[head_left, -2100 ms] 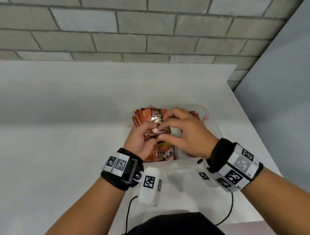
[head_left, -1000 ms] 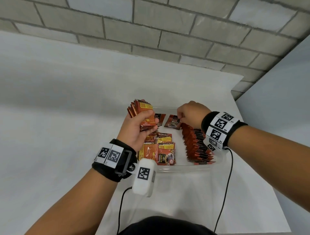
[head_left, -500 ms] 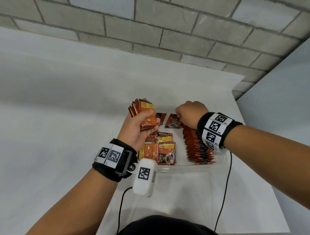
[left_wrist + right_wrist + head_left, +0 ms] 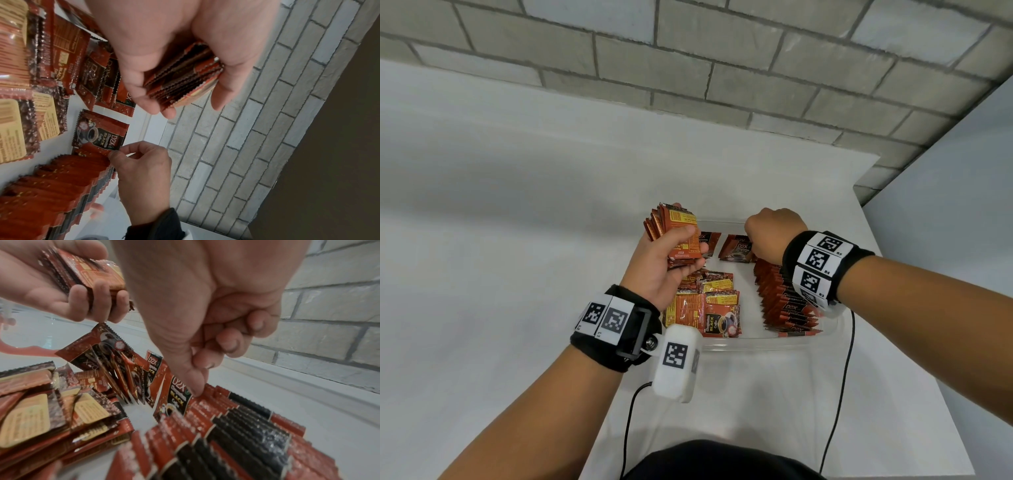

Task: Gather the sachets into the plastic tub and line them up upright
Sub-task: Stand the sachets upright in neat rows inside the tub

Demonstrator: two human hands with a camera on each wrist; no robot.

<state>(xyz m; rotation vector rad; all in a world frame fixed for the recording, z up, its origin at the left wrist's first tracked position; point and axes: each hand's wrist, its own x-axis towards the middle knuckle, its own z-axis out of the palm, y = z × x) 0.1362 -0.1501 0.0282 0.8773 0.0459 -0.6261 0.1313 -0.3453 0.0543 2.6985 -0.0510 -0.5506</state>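
The coffee sachets are small red-brown foil packets with zigzag-cut ends, a black "D2X Black Coffee" panel on the front and a yellow label on the back. In the clear plastic tub (image 4: 763, 344) on the white table (image 4: 517, 240), a row of sachets (image 4: 784, 301) stands on edge along the right side and a loose pile (image 4: 709, 305) lies flat at left. The left hand (image 4: 664, 260) is clamped round a stack of sachets (image 4: 678, 236) above the tub's far left corner, while the right hand (image 4: 770, 233), fingers curled, pinches the top of the sachet (image 4: 98, 136) at the row's far end.
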